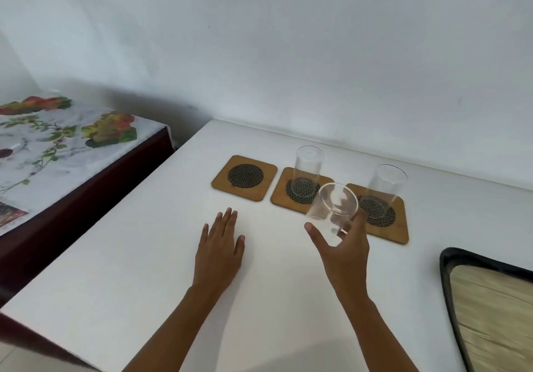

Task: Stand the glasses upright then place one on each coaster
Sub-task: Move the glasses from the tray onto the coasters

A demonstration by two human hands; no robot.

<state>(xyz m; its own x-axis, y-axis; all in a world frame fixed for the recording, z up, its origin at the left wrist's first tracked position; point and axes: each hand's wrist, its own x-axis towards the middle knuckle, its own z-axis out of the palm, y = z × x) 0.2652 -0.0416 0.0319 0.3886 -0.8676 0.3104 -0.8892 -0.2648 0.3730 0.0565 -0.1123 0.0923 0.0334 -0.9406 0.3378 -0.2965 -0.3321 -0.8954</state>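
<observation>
Three square wooden coasters with dark mesh centres lie in a row on the white table. The left coaster is bare. A clear glass stands upright on the middle coaster. Another clear glass stands upright on the right coaster. My right hand grips a third clear glass near its base, tilted with its mouth toward the camera, in front of the middle and right coasters. My left hand rests flat on the table, fingers apart, holding nothing.
A black-rimmed tray with a pale woven inside sits at the right edge. A lower table with a flowered cloth stands to the left, across a gap. A white wall runs right behind the coasters.
</observation>
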